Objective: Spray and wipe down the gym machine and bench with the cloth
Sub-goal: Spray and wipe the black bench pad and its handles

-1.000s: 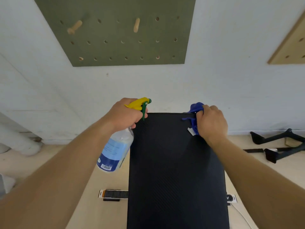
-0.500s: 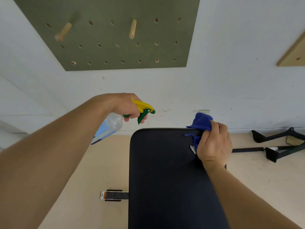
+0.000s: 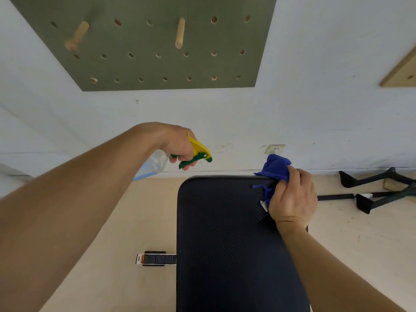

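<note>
While the left hand [image 3: 177,145] gripped the spray bottle [image 3: 199,152] at eleven o'clock off the bench [image 3: 225,244], its clear body half hidden behind the wrist, the right hand [image 3: 292,199] clutched the cloth [image 3: 275,168] on the bench's one o'clock corner; the near end was cut off.

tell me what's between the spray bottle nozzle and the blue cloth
No object: in the head view the gap between the spray bottle and the blue cloth shows only white wall and the bench pad below.
</note>
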Available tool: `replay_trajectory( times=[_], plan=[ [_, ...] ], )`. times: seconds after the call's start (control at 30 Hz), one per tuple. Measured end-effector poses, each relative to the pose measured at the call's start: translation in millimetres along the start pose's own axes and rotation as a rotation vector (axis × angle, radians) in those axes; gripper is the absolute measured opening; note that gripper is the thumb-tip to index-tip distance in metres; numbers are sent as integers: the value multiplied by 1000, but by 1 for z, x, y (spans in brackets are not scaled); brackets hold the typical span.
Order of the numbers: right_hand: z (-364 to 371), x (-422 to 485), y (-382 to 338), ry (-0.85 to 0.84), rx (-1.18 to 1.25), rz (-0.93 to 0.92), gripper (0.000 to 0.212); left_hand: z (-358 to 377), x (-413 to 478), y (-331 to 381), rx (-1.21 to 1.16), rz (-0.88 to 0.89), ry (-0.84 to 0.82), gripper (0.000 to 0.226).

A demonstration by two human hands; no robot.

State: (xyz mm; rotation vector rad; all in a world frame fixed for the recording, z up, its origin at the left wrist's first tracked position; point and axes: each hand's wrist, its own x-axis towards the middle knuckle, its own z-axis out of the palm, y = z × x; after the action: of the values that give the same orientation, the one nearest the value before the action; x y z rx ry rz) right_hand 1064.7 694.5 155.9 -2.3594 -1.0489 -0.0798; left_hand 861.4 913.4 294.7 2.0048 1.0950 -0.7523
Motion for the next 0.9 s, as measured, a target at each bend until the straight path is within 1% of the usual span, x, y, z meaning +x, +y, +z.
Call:
replay_trajectory(
  times=[0.13, 0.2, 0.3, 0.4, 0.47, 0.57, 0.63, 0.7, 0.77, 0.83, 0.9],
  plan=[
    [-1, -2, -3, -4, 6, 3, 50, 0, 7, 28, 0, 79, -15, 38],
    [-1, -1, -2, -11, 3, 4, 50, 3, 14, 45, 27, 111, -26, 40],
    [1, 0, 3, -17, -3, 5, 49, 11, 24, 63, 109, 122, -14, 38],
    [3, 1, 6, -27, -6, 9, 49, 17, 29, 70, 183, 93, -9, 32],
    [4, 1, 7, -30, -7, 6, 49, 18, 29, 68, 175, 88, 12, 29],
    [4, 1, 10, -13, -8, -5, 49, 18, 20, 53, 75, 98, 68, 27],
    [4, 1, 11, -8, -3, -7, 49, 22, 8, 39, -48, 107, 143, 30],
    [3, 1, 10, -36, 4, -10, 51, 32, -8, 23, -215, 103, 288, 35],
    [0, 1, 10, -79, 9, -30, 55, 50, -24, 8, -379, 90, 451, 35],
    [-8, 8, 14, -136, -30, -131, 55, 71, -40, -7, -495, 84, 593, 34],
    [-17, 26, 18, -244, -154, -271, 50, 90, -49, -20, -593, 77, 682, 32]
  ],
)
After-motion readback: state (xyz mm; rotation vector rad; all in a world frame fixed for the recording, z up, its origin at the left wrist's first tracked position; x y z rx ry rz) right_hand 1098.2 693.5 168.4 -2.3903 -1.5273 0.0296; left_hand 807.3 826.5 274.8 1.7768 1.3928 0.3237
